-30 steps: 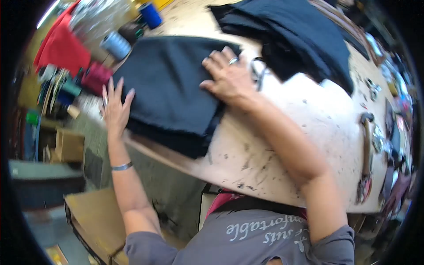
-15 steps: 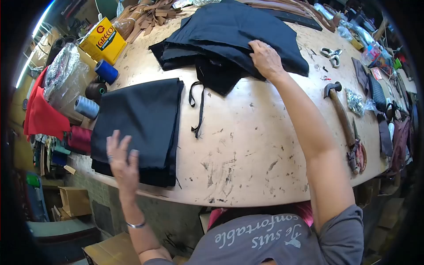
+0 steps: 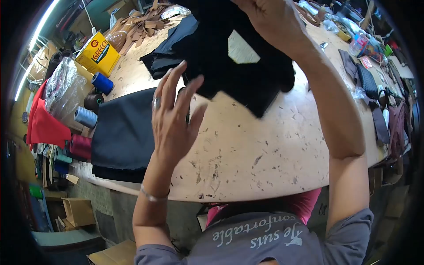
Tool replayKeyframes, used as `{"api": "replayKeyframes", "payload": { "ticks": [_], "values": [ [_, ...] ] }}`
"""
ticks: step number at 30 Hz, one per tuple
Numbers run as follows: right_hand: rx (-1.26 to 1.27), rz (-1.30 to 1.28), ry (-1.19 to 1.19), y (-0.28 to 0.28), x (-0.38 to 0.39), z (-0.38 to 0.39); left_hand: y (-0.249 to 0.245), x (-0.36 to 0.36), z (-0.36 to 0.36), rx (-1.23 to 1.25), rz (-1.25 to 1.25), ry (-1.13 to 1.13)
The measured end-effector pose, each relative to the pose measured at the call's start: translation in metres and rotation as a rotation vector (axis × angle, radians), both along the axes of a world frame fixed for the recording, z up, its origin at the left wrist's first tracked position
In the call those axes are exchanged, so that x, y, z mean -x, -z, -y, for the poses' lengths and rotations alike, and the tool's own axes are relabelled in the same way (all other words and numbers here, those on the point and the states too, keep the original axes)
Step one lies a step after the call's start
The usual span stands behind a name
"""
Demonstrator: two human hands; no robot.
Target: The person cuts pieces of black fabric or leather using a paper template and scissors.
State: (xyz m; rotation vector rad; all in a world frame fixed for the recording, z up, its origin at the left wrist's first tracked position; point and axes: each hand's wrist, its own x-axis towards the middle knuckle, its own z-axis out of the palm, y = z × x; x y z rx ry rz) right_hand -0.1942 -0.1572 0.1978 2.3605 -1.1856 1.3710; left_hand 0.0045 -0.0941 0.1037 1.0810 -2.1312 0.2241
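Observation:
At the top of the view my right hand (image 3: 276, 26) grips a black cloth piece (image 3: 274, 70), raised over the table and hanging down with a ragged lower edge. A pale angular patch (image 3: 243, 47) shows within the dark cloth. Fingers spread, my left hand (image 3: 172, 119) is in the air beside the cloth's left side, holding nothing. Behind the raised piece, part of a dark fabric pile (image 3: 170, 46) lies on the table. Below and left of it is a folded black fabric stack (image 3: 121, 128), partly covered by my left hand and forearm.
Thread spools, blue (image 3: 102, 83), light blue (image 3: 85, 118) and dark red (image 3: 80, 147), line the table's left side near a yellow can (image 3: 98, 54). Brown strips (image 3: 145, 24) lie at the back. Plastic bags and cloth scraps (image 3: 370, 81) crowd the right edge. The worn tabletop (image 3: 247, 163) curves toward me.
My right hand has lifted a black cloth piece off the pile, up toward the camera. My left hand has moved from above the folded stack up and right toward it.

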Motion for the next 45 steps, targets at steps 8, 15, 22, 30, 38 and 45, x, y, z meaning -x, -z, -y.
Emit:
{"api": "replayKeyframes", "payload": {
  "ticks": [8, 15, 22, 30, 38, 45],
  "values": [
    [0.011, 0.066, 0.087, -0.042, 0.085, -0.037, 0.088, 0.037, 0.064, -0.613, -0.01, 0.244],
    [-0.303, 0.373, 0.644, 0.044, 0.248, -0.042, 0.115, 0.006, 0.077, -0.435, -0.151, -0.156],
    [-0.655, 0.613, 0.448, 0.161, 0.28, -0.063, 0.119, 0.009, 0.112, -0.336, -0.272, -0.368],
    [-0.601, 0.728, 0.351, 0.142, 0.233, -0.061, 0.106, 0.006, 0.156, -1.054, -1.079, -0.053],
    [-0.564, 0.868, 0.137, 0.122, 0.17, -0.046, -0.12, -0.066, 0.189, 0.247, -0.333, -0.284],
    [-0.956, 1.25, -0.11, 0.157, 0.123, -0.015, -0.177, 0.045, 0.01, 0.264, 0.233, 0.398]
  ]
}}
